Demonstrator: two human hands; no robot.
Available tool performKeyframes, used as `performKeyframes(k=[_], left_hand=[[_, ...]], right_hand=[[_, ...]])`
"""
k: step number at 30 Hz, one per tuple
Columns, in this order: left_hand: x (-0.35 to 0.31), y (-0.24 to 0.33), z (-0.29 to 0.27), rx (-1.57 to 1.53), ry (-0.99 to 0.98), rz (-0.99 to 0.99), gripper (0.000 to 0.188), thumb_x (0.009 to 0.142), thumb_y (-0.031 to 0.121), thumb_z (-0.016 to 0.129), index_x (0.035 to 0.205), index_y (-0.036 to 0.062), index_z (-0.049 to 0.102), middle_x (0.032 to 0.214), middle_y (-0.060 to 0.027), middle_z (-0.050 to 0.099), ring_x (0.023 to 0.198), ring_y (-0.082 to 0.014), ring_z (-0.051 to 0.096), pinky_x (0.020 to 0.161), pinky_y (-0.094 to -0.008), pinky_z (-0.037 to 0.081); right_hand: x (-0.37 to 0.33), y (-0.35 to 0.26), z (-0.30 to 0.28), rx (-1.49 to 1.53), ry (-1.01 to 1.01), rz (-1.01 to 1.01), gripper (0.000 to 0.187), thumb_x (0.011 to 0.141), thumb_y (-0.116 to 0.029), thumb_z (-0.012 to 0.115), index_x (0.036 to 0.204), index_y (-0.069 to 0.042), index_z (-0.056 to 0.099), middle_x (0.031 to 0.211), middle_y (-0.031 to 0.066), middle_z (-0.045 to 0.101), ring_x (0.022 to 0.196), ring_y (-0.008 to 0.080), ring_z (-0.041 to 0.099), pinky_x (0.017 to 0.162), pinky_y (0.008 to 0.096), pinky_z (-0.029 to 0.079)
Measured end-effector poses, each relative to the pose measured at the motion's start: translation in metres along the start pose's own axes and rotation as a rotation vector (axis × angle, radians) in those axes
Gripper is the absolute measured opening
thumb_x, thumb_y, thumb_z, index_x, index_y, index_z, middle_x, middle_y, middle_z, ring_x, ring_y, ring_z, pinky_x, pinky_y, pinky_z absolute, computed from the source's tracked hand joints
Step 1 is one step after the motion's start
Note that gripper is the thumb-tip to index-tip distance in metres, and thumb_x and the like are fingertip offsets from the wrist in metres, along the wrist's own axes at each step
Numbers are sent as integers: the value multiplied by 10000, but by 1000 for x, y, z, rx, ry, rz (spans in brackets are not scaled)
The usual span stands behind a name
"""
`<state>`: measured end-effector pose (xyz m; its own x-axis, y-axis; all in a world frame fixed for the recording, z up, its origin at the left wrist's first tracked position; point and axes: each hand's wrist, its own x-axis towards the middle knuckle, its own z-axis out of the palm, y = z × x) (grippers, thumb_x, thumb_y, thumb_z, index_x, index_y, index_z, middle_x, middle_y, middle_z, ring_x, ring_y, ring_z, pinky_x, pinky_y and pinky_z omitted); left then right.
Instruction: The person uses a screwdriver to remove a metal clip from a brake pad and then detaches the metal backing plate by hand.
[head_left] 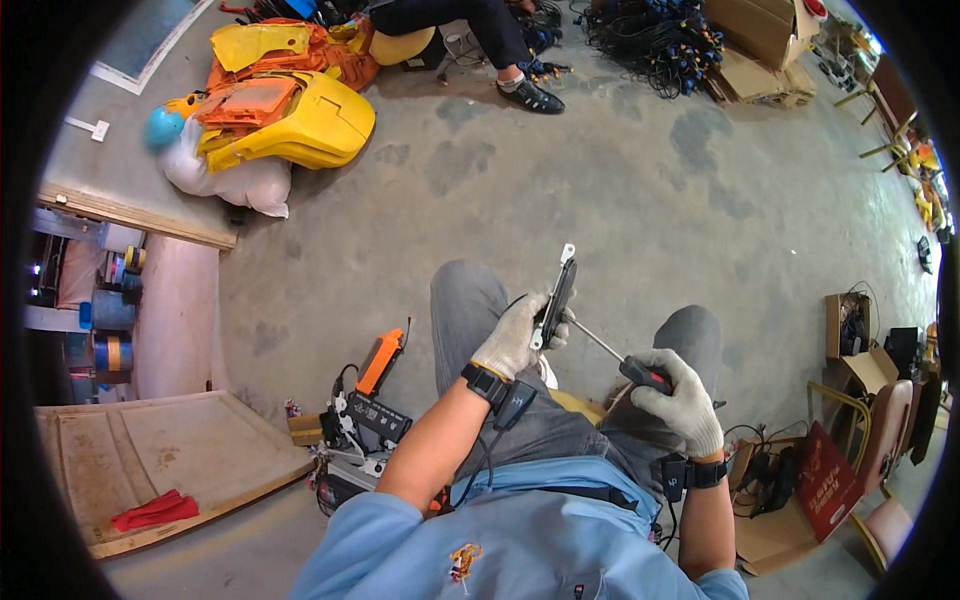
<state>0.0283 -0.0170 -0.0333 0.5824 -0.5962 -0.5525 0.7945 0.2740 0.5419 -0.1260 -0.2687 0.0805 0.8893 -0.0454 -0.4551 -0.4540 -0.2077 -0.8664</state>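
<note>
My left hand, in a pale knitted glove, is closed around a narrow black part with silver metal tabs at its ends. The part stands tilted, its upper tab pointing away from me. My right hand, gloved likewise, grips the black and red handle of a screwdriver. The screwdriver's shaft runs up and left to the black part beside my left fingers. Whether its tip sits in a screw is hidden. Both hands are held above my lap.
Beside my left leg lie an orange and black device and a heap of dark parts. A wooden board carries a red cloth. Yellow plastic shells, a seated person's leg and black cables are farther off. An open carton stands at right.
</note>
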Motion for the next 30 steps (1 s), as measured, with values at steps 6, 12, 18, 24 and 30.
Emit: performKeyframes(k=[6,12,18,24,30], left_hand=[[1,7,5,18,22,32,509,1176,458,463,1321,3,638,959,-74,722,739,-117,696,648,-268,598],[-3,1,3,-3,29,10,480,1177,424,450,1297,8,657,918,-65,721,697,-113,670,621,-273,567],[-1,0,-1,4,2,13,464,1176,400,449,1298,8,664,921,-57,721,670,-115,654,609,-280,557],[-2,1,2,67,10,21,491,1181,438,445,1307,16,664,923,-44,719,677,-95,649,619,-261,566],[-6,1,5,113,14,21,532,1179,488,441,1321,22,654,927,-36,715,680,-84,652,622,-247,580]], right_hand=[[3,4,0,-34,41,-63,487,832,-163,777,1288,3,734,1107,106,713,1048,204,690,991,328,528],[1,9,1,-10,-11,-59,460,857,-136,760,1293,9,741,1131,119,770,1061,188,718,993,325,543],[-1,3,2,47,8,2,451,874,-132,754,1297,24,737,1134,125,792,1054,174,723,992,327,551],[0,3,5,41,29,9,443,890,-135,743,1302,26,734,1139,122,792,1055,172,721,985,322,551],[1,-2,5,-10,19,-26,431,888,-150,741,1287,15,748,1126,119,795,1041,167,725,977,322,556]])
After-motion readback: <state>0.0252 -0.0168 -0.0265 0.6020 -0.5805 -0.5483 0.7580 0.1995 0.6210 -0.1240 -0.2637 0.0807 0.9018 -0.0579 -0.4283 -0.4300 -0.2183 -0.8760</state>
